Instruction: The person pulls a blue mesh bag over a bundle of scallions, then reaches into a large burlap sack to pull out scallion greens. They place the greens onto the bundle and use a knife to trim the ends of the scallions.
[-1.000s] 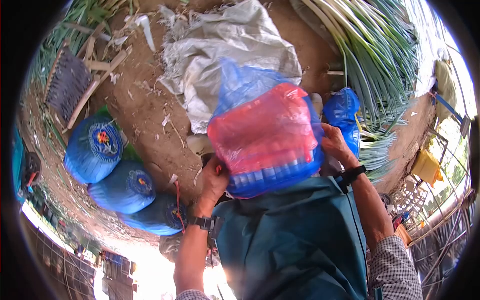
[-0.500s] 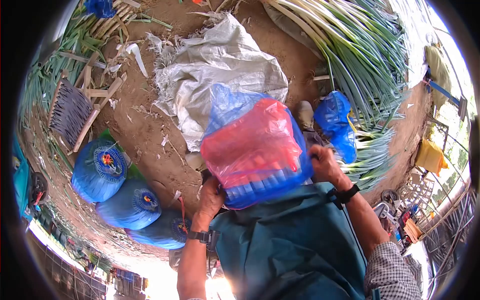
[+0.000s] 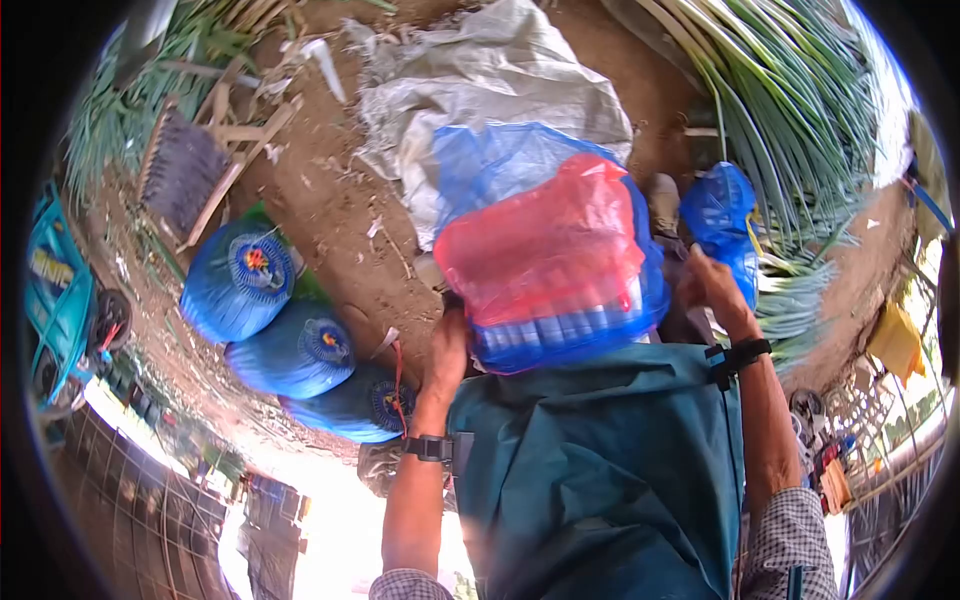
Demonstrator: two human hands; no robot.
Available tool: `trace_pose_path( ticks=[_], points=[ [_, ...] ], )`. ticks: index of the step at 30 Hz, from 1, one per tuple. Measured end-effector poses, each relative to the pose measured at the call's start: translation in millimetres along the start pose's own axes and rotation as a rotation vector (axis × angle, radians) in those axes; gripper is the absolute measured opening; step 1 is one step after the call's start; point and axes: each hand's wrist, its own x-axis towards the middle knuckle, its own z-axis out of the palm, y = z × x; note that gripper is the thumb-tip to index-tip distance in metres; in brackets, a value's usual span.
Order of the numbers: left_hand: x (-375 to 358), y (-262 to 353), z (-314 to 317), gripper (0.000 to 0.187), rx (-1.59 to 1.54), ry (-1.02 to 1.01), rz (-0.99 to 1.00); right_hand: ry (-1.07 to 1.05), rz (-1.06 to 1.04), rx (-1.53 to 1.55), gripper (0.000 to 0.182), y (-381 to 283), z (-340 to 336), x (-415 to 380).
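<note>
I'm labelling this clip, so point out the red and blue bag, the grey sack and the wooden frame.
red and blue bag (image 3: 548, 255), head view, middle of its red side
grey sack (image 3: 480, 90), head view, its crumpled middle
wooden frame (image 3: 190, 170), head view, its dark mesh panel

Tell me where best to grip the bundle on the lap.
Probably at its two ends, coming in from both sides: the bundle lies crosswise on the apron, broad and bulging, with loose plastic on top. The left hand and right hand are already there.
</note>
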Motion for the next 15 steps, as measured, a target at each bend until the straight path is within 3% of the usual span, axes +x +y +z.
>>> trace_pose_path(
  ticks=[1,3,6,7,9,11,13,15],
  points=[
    [-2.3,-1.1,3.6,0.036,0.081,-0.054,-0.044,-0.071,0.137,-0.122,0.056,-3.5,10.2,0.3],
    [-15.9,4.9,14.4,0.034,0.031,-0.046,-0.036,-0.311,-0.042,-0.339,0.053,-10.6,31.5,-12.5],
    [-19.5,3.9,26.5,0.031,-0.201,-0.026,0.06,-0.268,-0.964,-0.601,0.025,21.6,50.5,5.4],
    [-18.4,2.3,27.4,0.029,-0.305,-0.016,0.105,-0.328,-0.693,-0.28,0.025,19.8,56.7,10.8],
    [-18.8,2.3,23.0,0.023,-0.17,0.041,0.121,-0.316,-0.235,0.365,0.027,13.5,56.9,25.0],
    [-17.6,-0.5,17.4,0.021,-0.059,0.06,0.172,-0.127,-0.563,-0.043,0.022,1.1,49.2,35.6],
    [-13.3,-22.3,28.7,0.022,-0.057,0.121,0.178,-0.084,-0.338,0.262,0.022,-14.8,49.0,48.6],
    [-11.3,-34.5,38.3,0.027,-0.097,0.12,0.14,-0.076,-0.336,0.213,0.022,-24.4,58.7,52.4]
  ],
)
